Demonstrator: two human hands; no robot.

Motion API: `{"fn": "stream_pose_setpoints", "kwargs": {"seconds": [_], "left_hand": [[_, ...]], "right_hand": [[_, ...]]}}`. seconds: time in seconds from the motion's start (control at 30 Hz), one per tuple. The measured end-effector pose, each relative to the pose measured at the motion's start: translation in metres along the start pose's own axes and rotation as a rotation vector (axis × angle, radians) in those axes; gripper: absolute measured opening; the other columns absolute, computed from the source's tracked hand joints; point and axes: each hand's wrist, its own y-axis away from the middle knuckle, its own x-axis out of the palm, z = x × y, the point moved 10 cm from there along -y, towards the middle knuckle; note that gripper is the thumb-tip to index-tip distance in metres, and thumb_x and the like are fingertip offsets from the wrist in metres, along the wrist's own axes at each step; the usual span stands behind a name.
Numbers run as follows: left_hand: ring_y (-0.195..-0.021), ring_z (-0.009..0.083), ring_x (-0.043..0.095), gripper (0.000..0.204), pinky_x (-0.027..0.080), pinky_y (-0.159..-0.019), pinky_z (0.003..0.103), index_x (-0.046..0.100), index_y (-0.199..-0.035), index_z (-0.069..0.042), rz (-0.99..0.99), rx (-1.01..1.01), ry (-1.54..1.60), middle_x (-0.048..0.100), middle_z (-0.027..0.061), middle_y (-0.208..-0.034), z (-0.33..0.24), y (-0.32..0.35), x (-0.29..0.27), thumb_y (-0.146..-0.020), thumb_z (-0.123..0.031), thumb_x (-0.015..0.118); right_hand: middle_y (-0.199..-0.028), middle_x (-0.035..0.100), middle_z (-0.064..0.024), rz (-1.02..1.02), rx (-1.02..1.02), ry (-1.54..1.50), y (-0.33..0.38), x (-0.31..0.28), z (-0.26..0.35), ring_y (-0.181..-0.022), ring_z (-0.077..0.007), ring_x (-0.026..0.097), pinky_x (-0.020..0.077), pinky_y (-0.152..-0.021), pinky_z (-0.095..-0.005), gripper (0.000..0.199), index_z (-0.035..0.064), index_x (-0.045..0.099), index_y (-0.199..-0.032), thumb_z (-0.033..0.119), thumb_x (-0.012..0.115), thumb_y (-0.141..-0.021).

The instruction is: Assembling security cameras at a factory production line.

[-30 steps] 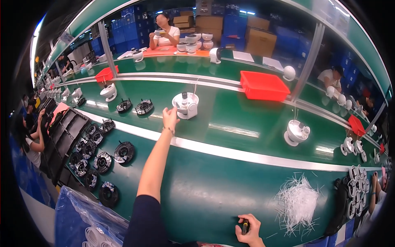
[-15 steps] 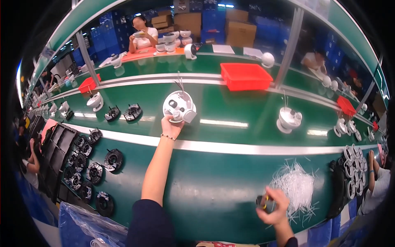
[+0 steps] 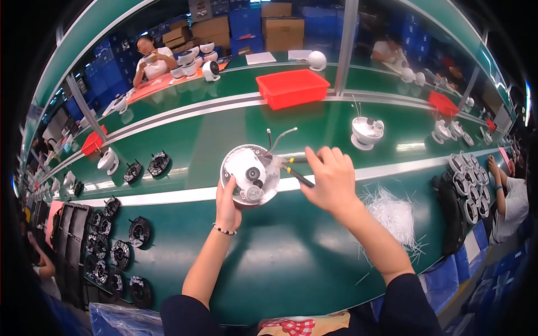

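Note:
My left hand (image 3: 227, 206) grips the lower rim of a white round camera housing (image 3: 238, 162). Inside the housing sit a dark lens-like disc and a round metal motor. Two thin wires with connectors (image 3: 287, 134) stick up from its far right side. A pair of small cutting pliers (image 3: 300, 177) with black and yellow handles is in my right hand (image 3: 334, 182), its jaws at the housing's right edge by the wire base. What lies between the jaws is too small to tell.
White cut strips (image 3: 389, 218) lie heaped at right, beside white ring parts (image 3: 469, 185). Black round parts (image 3: 120, 255) stand at left. On the green belt are another white housing (image 3: 367, 134) and black parts (image 3: 158, 163); beyond is a red bin (image 3: 294, 89). Co-workers sit across and at right.
My right hand has brought the pliers from beside the strip pile up to the housing. The housing is turned and held nearer. The whole view has shifted.

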Motion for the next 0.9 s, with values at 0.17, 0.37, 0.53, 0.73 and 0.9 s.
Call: {"fn": "stream_pose_setpoints", "kwargs": {"seconds": [0.17, 0.37, 0.53, 0.73, 0.9], "left_hand": [[-0.096, 0.0185, 0.053, 0.039, 0.055, -0.062, 0.034, 0.035, -0.121, -0.005, 0.004, 0.017, -0.068, 0.046, 0.0082, -0.114, -0.006, 0.009, 0.012, -0.087, -0.021, 0.046], [-0.097, 0.0198, 0.053, 0.041, 0.056, -0.058, 0.035, 0.032, -0.122, -0.005, 0.015, 0.039, -0.109, 0.045, 0.009, -0.114, 0.0, 0.005, 0.015, -0.087, -0.022, 0.045], [-0.099, 0.0205, 0.052, 0.043, 0.056, -0.055, 0.036, 0.03, -0.123, -0.005, 0.026, -0.018, -0.151, 0.044, 0.0097, -0.115, 0.002, 0.011, 0.026, -0.087, -0.022, 0.046], [-0.101, 0.0187, 0.051, 0.044, 0.055, -0.064, 0.032, 0.028, -0.126, -0.006, 0.048, 0.025, -0.162, 0.044, 0.0098, -0.117, 0.01, 0.006, 0.02, -0.087, -0.018, 0.046], [-0.095, 0.0211, 0.054, 0.044, 0.055, -0.059, 0.035, 0.026, -0.126, -0.007, 0.039, -0.034, -0.153, 0.044, 0.0106, -0.116, 0.014, 0.009, 0.027, -0.088, -0.019, 0.046]], "right_hand": [[-0.079, 0.047, -0.0079, 0.067, -0.046, 0.066, -0.001, 0.02, -0.002, -0.075, -0.0224, 0.046, 0.0336, -0.061, -0.0331, 0.051, 0.0, 0.056, -0.1, 0.018, 0.07, -0.054], [-0.079, 0.047, -0.0075, 0.102, -0.011, 0.089, -0.004, 0.022, -0.008, -0.075, -0.0217, 0.046, 0.0338, -0.062, -0.0326, 0.051, 0.0006, 0.056, -0.1, 0.02, 0.071, -0.055], [-0.08, 0.048, -0.0077, 0.091, -0.013, 0.121, -0.006, 0.023, -0.01, -0.074, -0.0229, 0.046, 0.0339, -0.061, -0.0333, 0.054, 0.0025, 0.055, -0.1, 0.02, 0.073, -0.051], [-0.079, 0.049, -0.0072, 0.133, -0.042, 0.144, -0.007, 0.026, -0.007, -0.074, -0.0218, 0.048, 0.0355, -0.062, -0.0328, 0.042, 0.0026, 0.056, -0.089, 0.021, 0.071, -0.055], [-0.075, 0.052, -0.0057, 0.286, -0.05, 0.133, 0.004, 0.038, -0.022, -0.072, -0.0207, 0.052, 0.0402, -0.063, -0.0331, 0.03, 0.0042, 0.054, -0.075, 0.022, 0.07, -0.057]]}}
